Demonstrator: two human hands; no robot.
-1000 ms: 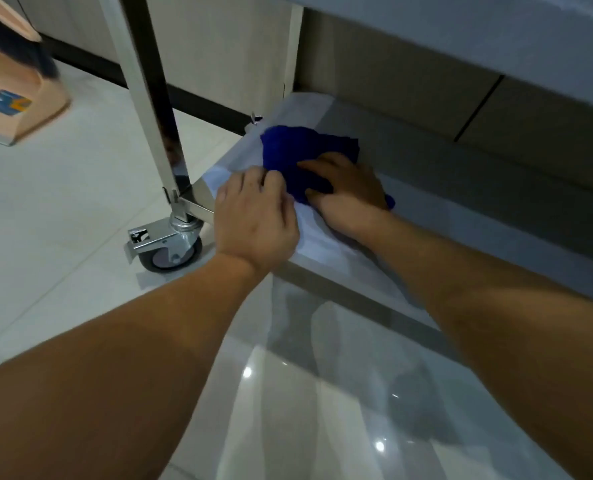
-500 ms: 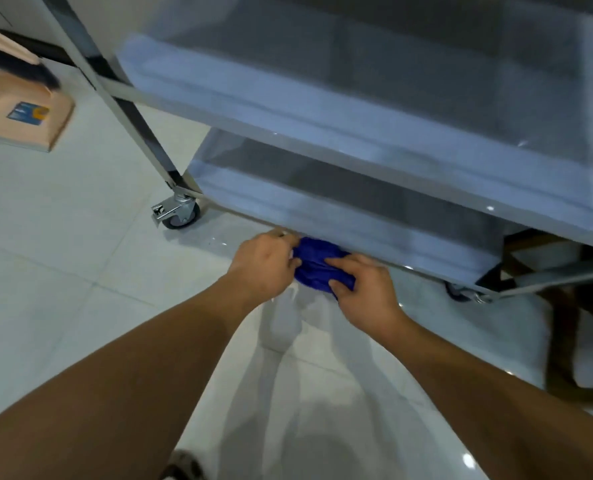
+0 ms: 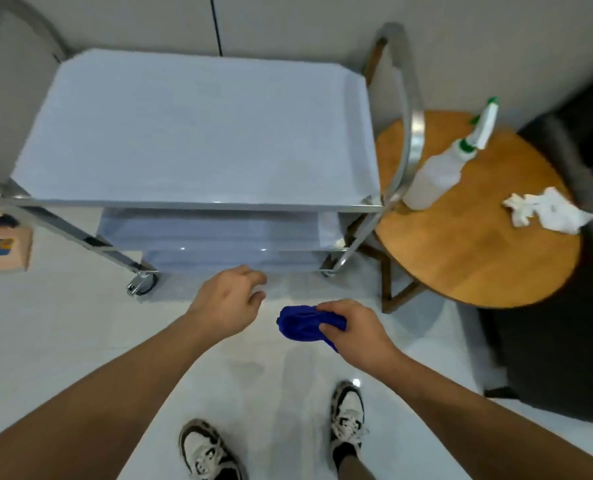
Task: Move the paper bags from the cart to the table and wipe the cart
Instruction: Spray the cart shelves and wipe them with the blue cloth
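Cart (image 3: pixel 198 133): steel, three tiers, on castors, standing against the wall straight ahead. Top shelf bare; the strips of the middle and bottom shelves that show are bare too. No paper bags anywhere in view, on the cart or on the round wooden table (image 3: pixel 478 258) just to its right. What sits on the table is a spray bottle (image 3: pixel 437 174) lying tilted near the cart's handle, and a crumpled white tissue (image 3: pixel 547 211) toward the far edge.

Blue cloth (image 3: pixel 305 327): bunched up in the right hand (image 3: pixel 353 332), fingers curled tight around it, held in the air above the floor, in front of the cart and clear of every shelf. Left hand (image 3: pixel 225 306): empty, fingers loosely spread and slightly curled, hovering just short of the bottom shelf's front edge.

Progress, as a judgement: bag-moving looks finished or at least nothing remains on the cart to move; where the bags went cannot be told. Wiping seems at or near its end, since the cloth is off the metal. Whether the top and middle shelves were wiped cannot be read from their surfaces.

Against the earlier views: a second ago both hands pressed the cloth onto the bottom shelf near the castor; half a second ago both gripped it at that shelf's front lip. Now the person stands upright, shoes visible, looking down, and the left hand has let go.
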